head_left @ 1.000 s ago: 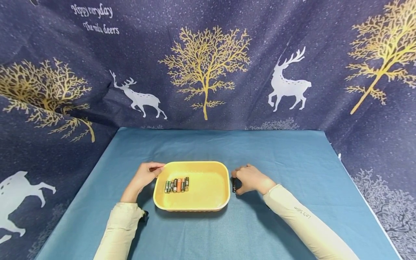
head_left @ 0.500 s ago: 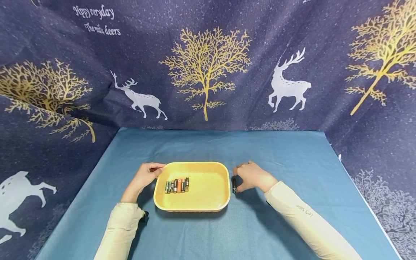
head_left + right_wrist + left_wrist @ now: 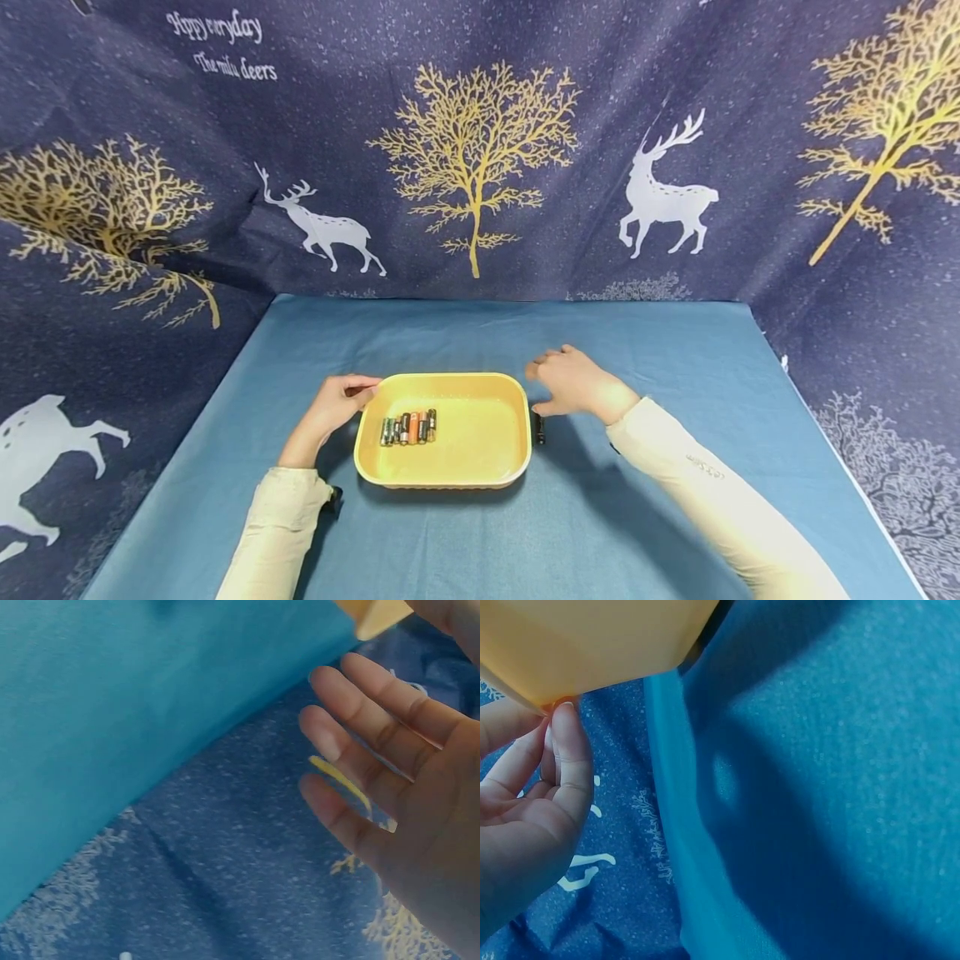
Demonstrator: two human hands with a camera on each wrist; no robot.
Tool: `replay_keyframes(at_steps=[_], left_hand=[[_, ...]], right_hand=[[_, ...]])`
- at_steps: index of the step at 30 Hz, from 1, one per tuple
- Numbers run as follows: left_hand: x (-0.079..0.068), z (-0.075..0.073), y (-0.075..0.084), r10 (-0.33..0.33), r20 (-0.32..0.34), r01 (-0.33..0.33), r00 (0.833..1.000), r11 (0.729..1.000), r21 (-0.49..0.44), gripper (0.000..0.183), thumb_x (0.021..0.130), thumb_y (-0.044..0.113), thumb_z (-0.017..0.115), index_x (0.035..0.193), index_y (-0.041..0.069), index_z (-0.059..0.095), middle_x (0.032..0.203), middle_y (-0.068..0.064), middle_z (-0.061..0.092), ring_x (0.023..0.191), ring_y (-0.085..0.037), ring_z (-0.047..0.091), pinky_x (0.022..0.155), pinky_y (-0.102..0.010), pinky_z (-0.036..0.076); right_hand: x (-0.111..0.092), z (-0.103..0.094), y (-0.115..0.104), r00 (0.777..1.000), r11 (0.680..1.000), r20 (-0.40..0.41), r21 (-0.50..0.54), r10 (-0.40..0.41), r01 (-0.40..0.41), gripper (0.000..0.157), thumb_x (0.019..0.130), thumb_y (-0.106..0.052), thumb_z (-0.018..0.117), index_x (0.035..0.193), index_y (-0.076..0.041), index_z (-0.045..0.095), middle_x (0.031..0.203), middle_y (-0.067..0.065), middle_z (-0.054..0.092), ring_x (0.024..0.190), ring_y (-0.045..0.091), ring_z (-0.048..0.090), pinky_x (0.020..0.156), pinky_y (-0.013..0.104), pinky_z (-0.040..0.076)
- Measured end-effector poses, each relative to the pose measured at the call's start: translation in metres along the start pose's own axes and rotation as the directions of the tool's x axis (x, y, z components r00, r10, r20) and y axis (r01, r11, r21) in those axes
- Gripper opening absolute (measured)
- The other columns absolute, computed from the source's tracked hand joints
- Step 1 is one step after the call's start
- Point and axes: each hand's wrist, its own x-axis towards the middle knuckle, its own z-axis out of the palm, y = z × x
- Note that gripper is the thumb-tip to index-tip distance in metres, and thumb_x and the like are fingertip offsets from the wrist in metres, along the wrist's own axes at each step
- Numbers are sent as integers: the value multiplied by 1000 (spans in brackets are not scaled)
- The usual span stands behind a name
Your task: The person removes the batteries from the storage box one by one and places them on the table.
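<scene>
A yellow plastic tub stands on the blue cloth in the head view. Several batteries, green, black and orange, lie side by side in its left half. My left hand pinches the tub's back left corner; the left wrist view shows thumb and fingertips meeting at the rim of the tub. Just outside the tub's right wall lies a black battery on the cloth. My right hand hovers beyond it with nothing held. In the right wrist view the fingers are spread and relaxed.
A blue cloth covers the table. Behind it hangs a dark blue curtain printed with deer and trees. A small black object sits at the left wrist.
My right hand has lifted away from the black battery and moved slightly back, leaving the battery beside the tub. The left hand and the tub stay where they were.
</scene>
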Motion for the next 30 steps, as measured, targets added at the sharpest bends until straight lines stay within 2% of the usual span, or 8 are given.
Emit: replay_keyframes(at_steps=[6,12,14,19,26,30], left_hand=[[-1,0,1,5,8,-5,1000,1000,-4,26,96,8,58,118,-4,66,106,-19,64,81,-20,64,71,-37,56],[-2,-1,1,10,13,-10,1000,1000,-7,27,96,8,58,118,-5,65,107,-21,64,81,-21,65,70,-34,57],[-1,-1,1,10,13,-10,1000,1000,-8,27,96,8,58,118,-5,65,107,-21,64,81,-21,65,70,-34,57],[-1,0,1,18,9,-18,1000,1000,-8,26,96,7,58,118,-6,65,107,-21,64,81,-22,65,71,-36,57],[-1,1,2,13,6,-13,1000,1000,3,26,96,8,58,117,-5,66,107,-20,64,81,-21,65,70,-35,57],[-1,1,1,17,4,-17,1000,1000,-3,26,96,7,58,118,-6,65,107,-21,63,82,-23,65,70,-34,57]], right_hand=[[10,-13,-9,998,998,-19,-1,-65,65,40,82,-35,75,112,-9,68,105,3,67,96,24,58,78,40,43],[23,-25,-19,989,991,-53,-23,-136,135,29,81,-33,75,101,-12,67,90,-2,62,81,19,53,67,32,34],[28,-26,-22,986,988,-68,-24,-155,154,28,81,-32,75,99,-13,66,90,-2,62,82,19,53,69,32,36],[43,-25,-30,978,981,-68,-3,-196,196,32,84,-32,72,107,-11,66,101,1,64,93,20,56,80,38,44],[66,-14,-42,970,971,-66,37,-234,236,38,86,-34,69,115,-9,65,109,1,64,102,20,57,90,41,45],[79,-7,-51,971,971,-54,42,-231,233,39,86,-35,69,115,-9,65,110,0,64,103,19,57,90,39,45]])
